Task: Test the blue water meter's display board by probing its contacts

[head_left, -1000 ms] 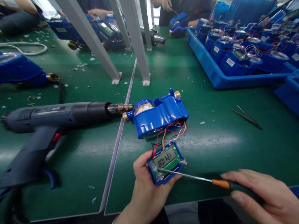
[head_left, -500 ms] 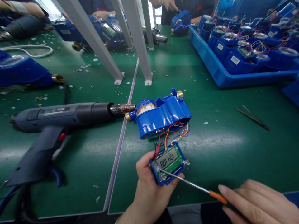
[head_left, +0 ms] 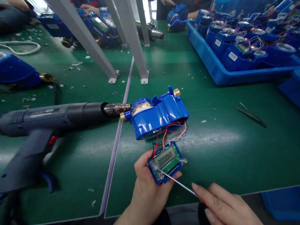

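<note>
A small display module (head_left: 166, 158), a green circuit board with an LCD in a blue frame, rests in the grip of my left hand (head_left: 150, 187). Red, yellow, black and white wires (head_left: 167, 132) link it to a blue water meter (head_left: 159, 115) with brass ends, lying just beyond. My right hand (head_left: 222, 203) is closed around the handle of a screwdriver (head_left: 185, 186). Its thin metal shaft reaches across to the module, with the tip at the board's lower left by a clear plastic piece. Most of the orange handle is hidden by my fingers.
A heat gun (head_left: 53, 115) lies at left, its nozzle close to the meter's brass end. Tweezers (head_left: 250, 115) lie at right. Behind are a blue tray (head_left: 222, 78) of several meters and grey metal posts (head_left: 131, 40). Other people's hands (head_left: 90, 8) show at the far side.
The LCD reading has changed. My right hand has shifted left and covers more of the orange handle. The whole view has moved slightly, with the bench things appearing further left.
</note>
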